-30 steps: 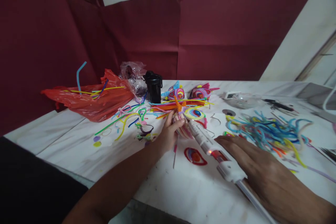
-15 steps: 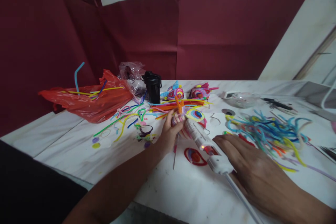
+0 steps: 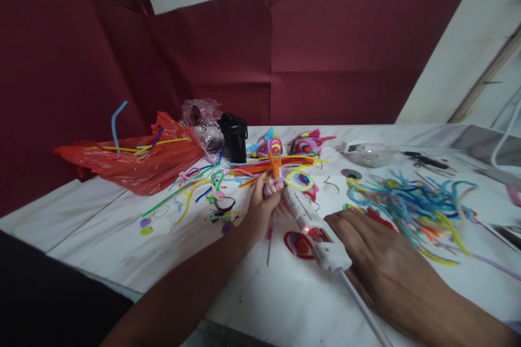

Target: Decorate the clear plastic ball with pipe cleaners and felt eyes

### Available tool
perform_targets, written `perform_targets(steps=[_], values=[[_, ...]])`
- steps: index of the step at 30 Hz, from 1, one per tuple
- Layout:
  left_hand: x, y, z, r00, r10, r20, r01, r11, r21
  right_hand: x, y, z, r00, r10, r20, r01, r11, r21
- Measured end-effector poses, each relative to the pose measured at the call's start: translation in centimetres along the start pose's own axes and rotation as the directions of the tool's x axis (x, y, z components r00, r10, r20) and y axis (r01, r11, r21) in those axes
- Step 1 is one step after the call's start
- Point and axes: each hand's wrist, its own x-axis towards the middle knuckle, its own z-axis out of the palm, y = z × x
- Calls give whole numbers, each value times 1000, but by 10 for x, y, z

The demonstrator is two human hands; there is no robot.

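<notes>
Gun: the glue gun (image 3: 304,214) has swung left at its back end since a second ago, and it now covers the right edge of the red eye (image 3: 297,244).
Piece: striped in pink, white and purple, with orange prongs on top; it sits up off the table (image 3: 179,276), near the gun's tip.
Left hand (image 3: 262,203): I pinch the piece (image 3: 272,187) between thumb and fingers.
Right hand (image 3: 374,249): I have it curled about the gun, its handle hidden.
In the way: my left fingers and the gun hide much of the piece's lower part.
Around: a yellow-rimmed eye (image 3: 299,179) just beyond the tip; strips (image 3: 272,165) behind; a tangle (image 3: 411,209) of mostly blue stems right.
Count: one gun, one piece in hand, two similar pieces (image 3: 308,144) at the back, one black cup (image 3: 234,139), one red bag (image 3: 134,168).
</notes>
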Motion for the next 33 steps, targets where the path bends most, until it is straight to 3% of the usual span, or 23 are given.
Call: perform_targets(steps=[11, 18, 33], values=[[-2, 3, 2, 1000, -6, 0, 6, 1000, -11, 2, -2, -2, 1000, -17, -22, 16, 999, -40], [-4, 8, 7, 998, -49, -42, 48, 999, -25, 4, -2, -7, 995, -44, -94, 35, 995, -95], [-2, 9, 7, 997, -33, -66, 30, 999, -45, 3, -4, -13, 993, -45, -105, 29, 989, -148]])
